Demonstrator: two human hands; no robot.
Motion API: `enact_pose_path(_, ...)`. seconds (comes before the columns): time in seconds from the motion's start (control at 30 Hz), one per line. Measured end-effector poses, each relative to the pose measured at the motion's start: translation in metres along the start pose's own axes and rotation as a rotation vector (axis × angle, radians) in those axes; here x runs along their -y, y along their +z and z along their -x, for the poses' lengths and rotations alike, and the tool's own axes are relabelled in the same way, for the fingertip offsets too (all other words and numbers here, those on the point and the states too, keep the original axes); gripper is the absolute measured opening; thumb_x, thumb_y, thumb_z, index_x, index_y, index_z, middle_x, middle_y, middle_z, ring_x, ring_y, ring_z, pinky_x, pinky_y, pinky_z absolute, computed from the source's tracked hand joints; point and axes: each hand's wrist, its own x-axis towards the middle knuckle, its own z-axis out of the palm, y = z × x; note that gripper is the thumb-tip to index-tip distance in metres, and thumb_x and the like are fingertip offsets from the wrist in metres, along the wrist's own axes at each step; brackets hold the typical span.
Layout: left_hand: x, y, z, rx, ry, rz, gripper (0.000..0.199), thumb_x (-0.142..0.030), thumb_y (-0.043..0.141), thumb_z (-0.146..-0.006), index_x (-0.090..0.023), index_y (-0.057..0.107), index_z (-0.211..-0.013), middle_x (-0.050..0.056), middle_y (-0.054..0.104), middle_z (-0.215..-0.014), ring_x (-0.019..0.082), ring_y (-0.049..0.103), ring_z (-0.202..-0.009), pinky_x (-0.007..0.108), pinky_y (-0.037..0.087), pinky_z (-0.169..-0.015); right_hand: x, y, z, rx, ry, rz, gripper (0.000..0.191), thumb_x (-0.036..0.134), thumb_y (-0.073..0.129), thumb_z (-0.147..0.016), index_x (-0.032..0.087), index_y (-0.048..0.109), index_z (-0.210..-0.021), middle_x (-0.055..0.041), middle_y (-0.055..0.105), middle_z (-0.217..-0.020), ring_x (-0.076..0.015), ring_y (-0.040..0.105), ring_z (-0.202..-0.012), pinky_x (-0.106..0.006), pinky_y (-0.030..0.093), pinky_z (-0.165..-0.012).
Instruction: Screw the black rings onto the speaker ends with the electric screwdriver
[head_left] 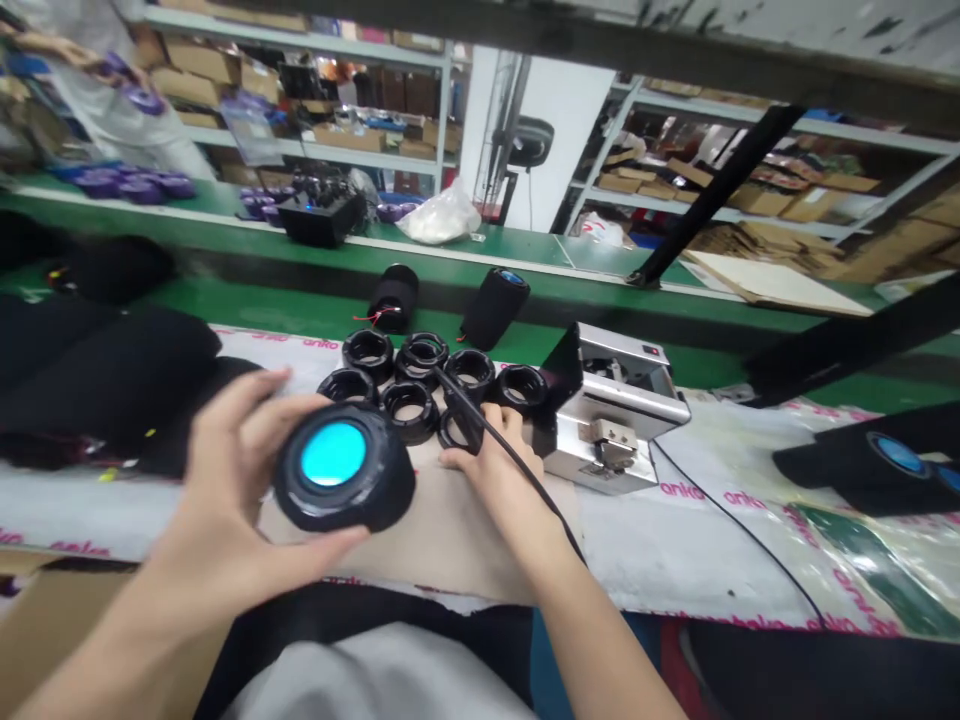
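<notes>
My left hand grips a black cylindrical speaker between thumb and fingers. The speaker is tilted so its end, a bright blue disc inside a black rim, faces up toward me. My right hand is closed at the near right of a group of black plastic rings, on or against a dark part there. What exactly lies between its fingers is partly hidden. A black cable passes over this hand and wrist. Several rings lie side by side just beyond both hands.
A metal-cased machine stands right of the rings. Two black speaker bodies stand behind them, one with red wires. More black cylinders lie at left, others with blue ends at right. A person holds purple parts across the bench.
</notes>
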Motion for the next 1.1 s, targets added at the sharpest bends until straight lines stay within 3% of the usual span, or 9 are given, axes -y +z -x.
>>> enact_pose_path(0.17,0.023,0.034,0.031,0.098,0.005,0.107,0.112,-0.030,0.099,-0.072,-0.047,0.034,-0.163,0.010,0.062,-0.151,0.039,0.064,-0.143,0.061,0.058,-0.119,-0.001,0.008,-0.001,-0.003,-0.017,0.041,0.059,0.035,0.085,-0.097,0.020,0.053,-0.144,-0.0161,0.057,-0.148,-0.0434,0.071,-0.122,-0.057,0.061,-0.101)
enact_pose_path(0.4,0.038,0.039,0.037,0.140,-0.025,0.223,0.115,-0.029,0.100,-0.074,-0.043,0.031,-0.165,0.012,0.057,-0.157,0.037,0.060,-0.149,0.054,0.056,-0.122,-0.010,-0.009,0.008,-0.015,-0.082,-0.199,0.044,0.027,0.079,-0.097,0.022,0.059,-0.136,-0.0087,0.066,-0.139,-0.0334,0.067,-0.132,-0.051,0.056,-0.115)
enact_pose_path(0.5,0.041,0.047,0.040,0.125,-0.065,0.210,0.116,-0.034,0.102,-0.070,-0.040,0.036,-0.165,0.013,0.056,-0.158,0.040,0.059,-0.149,0.055,0.057,-0.120,-0.022,-0.026,0.023,0.029,-0.054,-0.365,0.055,0.042,0.082,-0.092,0.026,0.056,-0.139,-0.0023,0.074,-0.110,-0.0250,0.078,-0.089,-0.041,0.067,-0.085)
enact_pose_path(0.57,0.039,0.059,0.043,0.087,-0.089,0.188,0.114,-0.039,0.104,-0.067,-0.038,0.042,-0.163,0.014,0.056,-0.159,0.043,0.060,-0.148,0.057,0.058,-0.118,-0.030,-0.038,0.038,0.121,-0.068,-0.554,0.069,0.049,0.088,-0.083,0.027,0.055,-0.140,0.0018,0.072,-0.089,-0.0198,0.069,-0.061,-0.034,0.063,-0.059)
enact_pose_path(0.63,0.034,0.073,0.048,0.046,-0.087,0.186,0.115,-0.040,0.105,-0.065,-0.036,0.043,-0.163,0.015,0.052,-0.164,0.045,0.056,-0.151,0.059,0.057,-0.120,-0.035,-0.050,0.054,0.207,-0.135,-0.762,0.079,0.047,0.095,-0.075,0.027,0.057,-0.142,0.0006,0.072,-0.088,-0.0192,0.068,-0.061,-0.029,0.058,-0.050)
enact_pose_path(0.77,0.022,0.091,0.052,0.121,0.004,0.200,0.113,-0.032,0.094,-0.078,-0.038,0.030,-0.171,0.012,0.032,-0.179,0.043,0.036,-0.165,0.060,0.049,-0.127,-0.042,-0.072,0.078,0.220,-0.296,-0.740,0.074,0.035,0.097,-0.075,0.030,0.064,-0.141,-0.0039,0.075,-0.124,-0.0250,0.075,-0.109,-0.034,0.067,-0.090)
enact_pose_path(0.83,0.019,0.093,0.051,0.198,0.029,0.213,0.109,-0.028,0.089,-0.080,-0.039,0.030,-0.171,0.012,0.041,-0.175,0.042,0.044,-0.162,0.059,0.051,-0.126,-0.043,-0.081,0.083,0.207,-0.358,-0.589,0.071,0.037,0.096,-0.079,0.035,0.064,-0.143,-0.0006,0.072,-0.133,-0.0239,0.073,-0.117,-0.037,0.064,-0.106)
enact_pose_path(0.97,0.017,0.099,0.046,0.207,-0.081,0.194,0.101,-0.036,0.100,-0.071,-0.035,0.049,-0.158,0.012,0.065,-0.150,0.043,0.067,-0.138,0.063,0.059,-0.115,-0.039,-0.092,0.084,0.182,-0.529,-0.420,0.060,0.032,0.090,-0.088,0.040,0.068,-0.143,0.0032,0.073,-0.134,-0.0206,0.075,-0.116,-0.031,0.063,-0.108)
enact_pose_path(1.1,0.011,0.113,0.046,0.118,-0.080,0.186,0.098,-0.042,0.103,-0.067,-0.033,0.053,-0.151,0.011,0.064,-0.149,0.042,0.066,-0.138,0.061,0.057,-0.117,-0.035,-0.098,0.083,0.196,-0.528,-0.358,0.082,0.010,0.084,-0.082,0.040,0.061,-0.155,0.0047,0.065,-0.151,-0.0217,0.064,-0.141,-0.028,0.057,-0.119)
